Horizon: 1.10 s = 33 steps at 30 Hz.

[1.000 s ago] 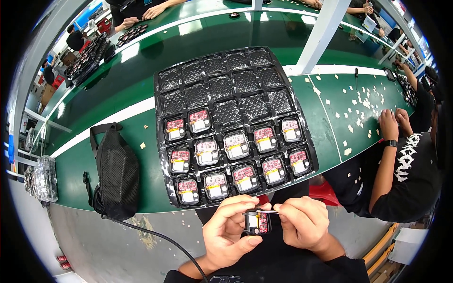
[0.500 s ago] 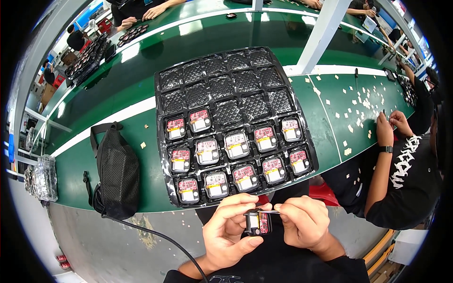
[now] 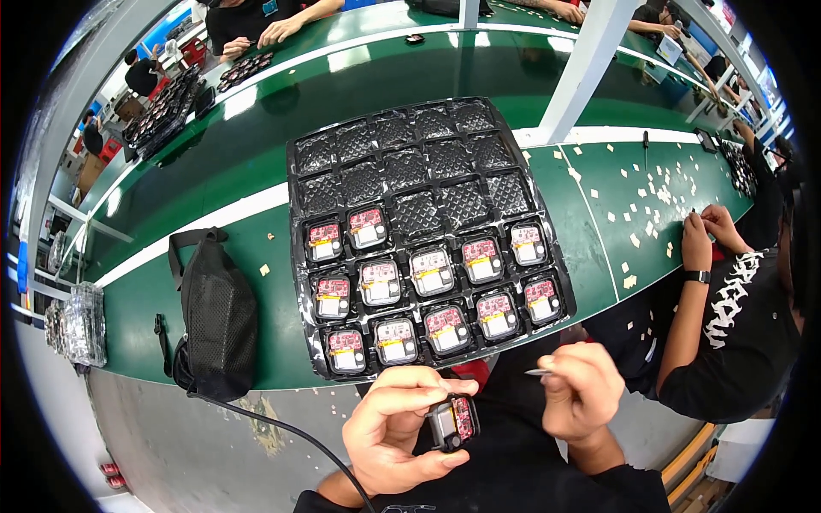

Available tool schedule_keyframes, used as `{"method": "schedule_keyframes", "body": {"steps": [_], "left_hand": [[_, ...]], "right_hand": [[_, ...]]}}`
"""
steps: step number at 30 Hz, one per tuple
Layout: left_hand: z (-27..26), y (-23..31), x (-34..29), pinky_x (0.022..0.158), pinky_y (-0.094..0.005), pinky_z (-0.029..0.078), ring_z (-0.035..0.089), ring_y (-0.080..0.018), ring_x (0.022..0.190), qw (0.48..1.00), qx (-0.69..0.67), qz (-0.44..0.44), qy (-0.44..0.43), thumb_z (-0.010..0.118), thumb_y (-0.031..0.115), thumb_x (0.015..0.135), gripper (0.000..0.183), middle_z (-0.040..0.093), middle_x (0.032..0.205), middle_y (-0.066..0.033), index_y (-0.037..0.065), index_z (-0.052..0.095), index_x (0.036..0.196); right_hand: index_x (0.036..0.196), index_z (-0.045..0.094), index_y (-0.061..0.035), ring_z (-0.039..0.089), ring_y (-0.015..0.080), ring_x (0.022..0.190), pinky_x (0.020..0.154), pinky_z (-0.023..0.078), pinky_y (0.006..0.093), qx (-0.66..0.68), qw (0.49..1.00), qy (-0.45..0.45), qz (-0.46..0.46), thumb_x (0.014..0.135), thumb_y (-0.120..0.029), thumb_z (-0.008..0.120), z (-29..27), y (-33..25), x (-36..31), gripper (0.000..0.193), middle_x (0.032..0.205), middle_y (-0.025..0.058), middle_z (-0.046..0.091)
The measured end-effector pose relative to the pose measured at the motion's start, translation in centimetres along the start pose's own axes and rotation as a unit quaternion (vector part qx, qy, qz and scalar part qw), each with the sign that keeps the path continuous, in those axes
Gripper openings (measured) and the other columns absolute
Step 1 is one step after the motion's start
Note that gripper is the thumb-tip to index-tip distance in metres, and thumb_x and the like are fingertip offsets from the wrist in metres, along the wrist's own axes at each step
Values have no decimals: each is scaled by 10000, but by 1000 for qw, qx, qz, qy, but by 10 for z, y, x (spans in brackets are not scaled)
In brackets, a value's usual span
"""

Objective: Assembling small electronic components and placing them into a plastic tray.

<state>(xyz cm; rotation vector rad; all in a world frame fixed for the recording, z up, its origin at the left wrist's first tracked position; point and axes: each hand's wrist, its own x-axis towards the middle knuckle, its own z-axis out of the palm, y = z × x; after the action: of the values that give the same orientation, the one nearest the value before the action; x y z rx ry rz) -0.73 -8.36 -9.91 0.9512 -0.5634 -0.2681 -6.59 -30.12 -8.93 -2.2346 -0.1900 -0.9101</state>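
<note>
My left hand [image 3: 398,427] grips a small electronic part with a red board and metal frame [image 3: 453,421], below the table's front edge. My right hand [image 3: 583,389] has drawn off to the right and pinches a thin pale strip [image 3: 539,372] between thumb and finger. Just above both hands lies a black moulded tray [image 3: 301,184] on the green table [image 3: 214,179]. Its near three rows hold several like parts with red boards and white labels [image 3: 432,272]; the far pockets are bare.
A black mesh bag [image 3: 218,321] with a cable lies on the table at the left. A person in a black patterned shirt [image 3: 740,316] works at the right among scattered pale paper bits [image 3: 658,192]. A white post [image 3: 581,64] rises behind the tray. Stacked trays [image 3: 81,323] stand far left.
My hands were together on the small part. Now my right hand has pulled away to the right with a thin strip, and the part stays in my left hand.
</note>
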Motion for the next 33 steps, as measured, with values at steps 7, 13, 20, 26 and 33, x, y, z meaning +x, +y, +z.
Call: {"method": "schedule_keyframes", "body": {"steps": [7,13,20,26,33], "left_hand": [[-12,23,50,926,-445,594,658,-348,1141,963,244,115,11,852,2,766,587,477,1265,-176,11,547,1267],[-14,36,123,829,-386,561,708,-300,979,798,594,73,-65,839,-14,733,262,646,928,-124,10,611,859],[-21,22,154,780,-382,550,670,-323,847,701,703,29,-119,802,192,835,265,649,992,-120,-6,683,966],[-13,18,144,1006,-432,491,606,-357,1160,692,703,45,-154,789,241,858,427,645,1154,-172,-32,687,1171],[-26,30,137,1139,-459,404,497,-401,1368,666,717,1,-205,788,224,857,512,583,1400,-192,-8,645,1291]], "right_hand": [[1115,633,78,532,70,621,539,449,214,92,952,187,223,1035,-94,593,6,89,-20,193,982,89,603],[1134,645,51,536,54,631,535,441,212,116,922,187,319,1028,-61,596,26,133,-42,161,927,43,627],[1082,660,64,538,71,629,531,438,225,52,948,154,273,1003,-19,605,28,124,-33,127,925,48,604],[1052,673,46,572,151,692,632,461,284,-10,953,147,263,969,-23,637,28,124,-32,114,851,86,616],[1045,672,49,593,181,704,657,483,296,-12,955,134,263,964,-15,635,28,122,-31,109,864,107,632]]}}
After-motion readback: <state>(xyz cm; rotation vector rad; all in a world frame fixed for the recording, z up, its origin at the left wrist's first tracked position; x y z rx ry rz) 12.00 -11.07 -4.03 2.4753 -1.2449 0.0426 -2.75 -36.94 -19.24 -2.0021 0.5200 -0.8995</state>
